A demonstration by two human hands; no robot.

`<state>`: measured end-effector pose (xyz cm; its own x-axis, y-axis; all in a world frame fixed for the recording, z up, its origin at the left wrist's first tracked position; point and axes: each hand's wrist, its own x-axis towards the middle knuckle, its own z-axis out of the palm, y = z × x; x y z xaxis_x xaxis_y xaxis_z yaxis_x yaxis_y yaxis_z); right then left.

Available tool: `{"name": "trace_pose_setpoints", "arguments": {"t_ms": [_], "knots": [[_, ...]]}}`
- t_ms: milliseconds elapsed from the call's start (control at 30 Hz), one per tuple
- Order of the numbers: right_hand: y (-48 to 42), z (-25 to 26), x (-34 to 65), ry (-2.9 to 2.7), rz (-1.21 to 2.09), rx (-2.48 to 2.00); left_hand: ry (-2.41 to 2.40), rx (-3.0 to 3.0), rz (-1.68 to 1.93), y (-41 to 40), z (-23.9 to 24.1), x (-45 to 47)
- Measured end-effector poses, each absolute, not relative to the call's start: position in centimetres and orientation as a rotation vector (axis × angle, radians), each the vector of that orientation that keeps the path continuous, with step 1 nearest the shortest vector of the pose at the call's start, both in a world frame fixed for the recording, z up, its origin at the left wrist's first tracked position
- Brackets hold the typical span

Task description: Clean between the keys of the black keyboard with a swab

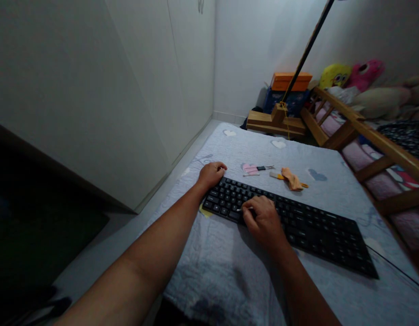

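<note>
A black keyboard (311, 226) lies slantwise on a pale blue quilted sheet (209, 267). My left hand (212, 174) is curled over the keyboard's far left corner, gripping its edge. My right hand (264, 222) rests on the left part of the keys and pinches a thin white stick, like a cotton swab (244, 209), with its tip on the keys. Just beyond the keyboard lie small scissors or tweezers on a pink item (255, 169) and a crumpled orange cloth (292, 179).
White wardrobe doors (128, 90) run along the left. A wooden bed rail (365, 131) with plush toys (352, 74) stands at the right. A wooden stand with a dark pole (280, 118) and an orange box (291, 81) sit at the back. A cable (396, 268) runs off the keyboard's right end.
</note>
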<state>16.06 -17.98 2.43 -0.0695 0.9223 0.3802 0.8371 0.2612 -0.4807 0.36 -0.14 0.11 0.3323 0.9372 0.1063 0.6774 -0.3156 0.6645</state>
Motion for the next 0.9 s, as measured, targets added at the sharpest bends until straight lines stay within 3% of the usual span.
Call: {"name": "trace_pose_setpoints", "arguments": {"t_ms": [900], "knots": [[-18.00,2.33,15.92,-1.941,0.253,-1.543,1.407,2.081,0.678,-0.22,0.23,0.39]]}}
